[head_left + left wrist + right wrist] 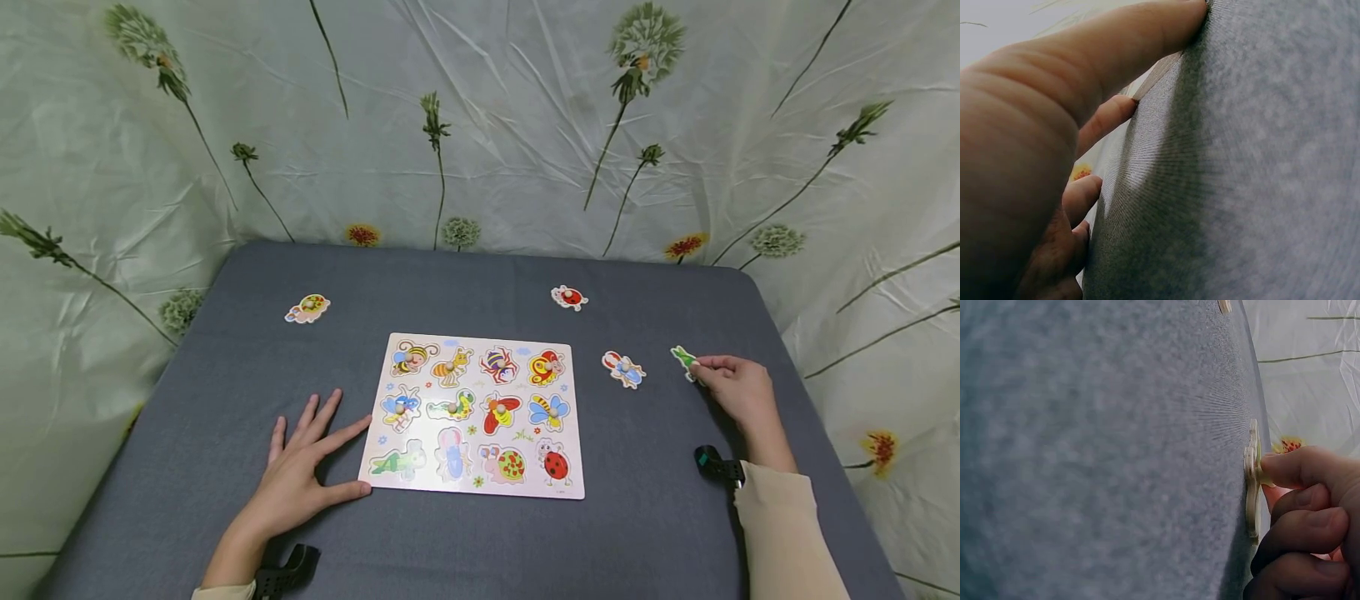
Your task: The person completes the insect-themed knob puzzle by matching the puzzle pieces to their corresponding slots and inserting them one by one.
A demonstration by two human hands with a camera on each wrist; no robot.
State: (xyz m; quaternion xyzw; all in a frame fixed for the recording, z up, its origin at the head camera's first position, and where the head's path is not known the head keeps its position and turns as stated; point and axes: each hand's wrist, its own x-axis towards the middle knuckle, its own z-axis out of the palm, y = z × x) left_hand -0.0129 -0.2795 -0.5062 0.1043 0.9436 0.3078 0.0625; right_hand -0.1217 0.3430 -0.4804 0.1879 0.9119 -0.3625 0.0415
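Observation:
A pale pink wooden peg puzzle board (472, 493) with insect pictures lies on the grey cloth. Knobbed pieces fill its upper two rows, while the bottom row shows printed recesses without knobs. My left hand (300, 475) is spread flat, its thumb and index fingertips touching the board's left edge; in the left wrist view the thumb (1141, 37) covers much of the scene. At the right, my right hand (738, 392) pinches the knob of a green grasshopper puzzle piece (683, 358) between thumb and index finger. The right wrist view shows this piece (1252, 494) edge-on, close to the cloth.
Loose on the table (480, 550) are a snail piece (308, 308) at the far left, a red ladybug piece (570, 297) beyond the board, and a blue-winged bug piece (624, 369) between board and right hand. A flower-printed curtain (510, 125) hangs behind the table.

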